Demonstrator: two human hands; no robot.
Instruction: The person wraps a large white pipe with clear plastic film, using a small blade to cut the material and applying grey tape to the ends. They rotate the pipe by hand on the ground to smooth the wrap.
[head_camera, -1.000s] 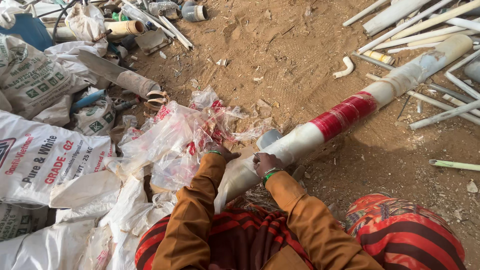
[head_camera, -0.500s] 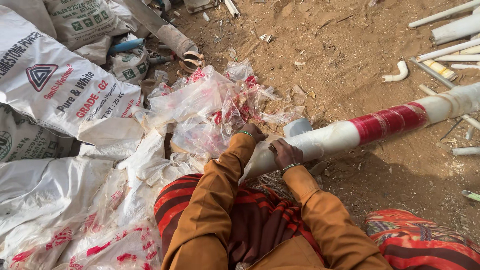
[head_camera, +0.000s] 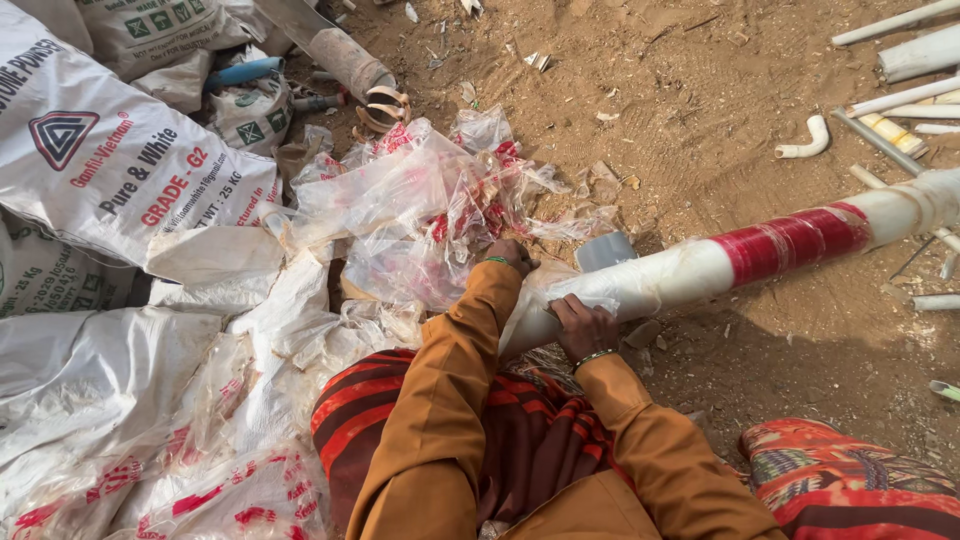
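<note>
Hands (head_camera: 585, 325) grip smooth white pipe (head_camera: 700, 268) wrapped in crinkled clear plastic (head_camera: 420, 210).

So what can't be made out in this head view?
- Near end of the white pipe: hidden behind the left sleeve.
- Left hand: fingers buried in the clear plastic wrap, grip unclear.
- Pipe's far end: cut off by the right edge.
- Grey piece behind the pipe: mostly hidden, kind unclear.

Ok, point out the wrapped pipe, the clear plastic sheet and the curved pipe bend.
Pipe (head_camera: 700, 268), head view, white stretch before the red band.
Plastic sheet (head_camera: 410, 200), head view, crumpled middle.
Pipe bend (head_camera: 808, 143), head view, its curve.
</note>
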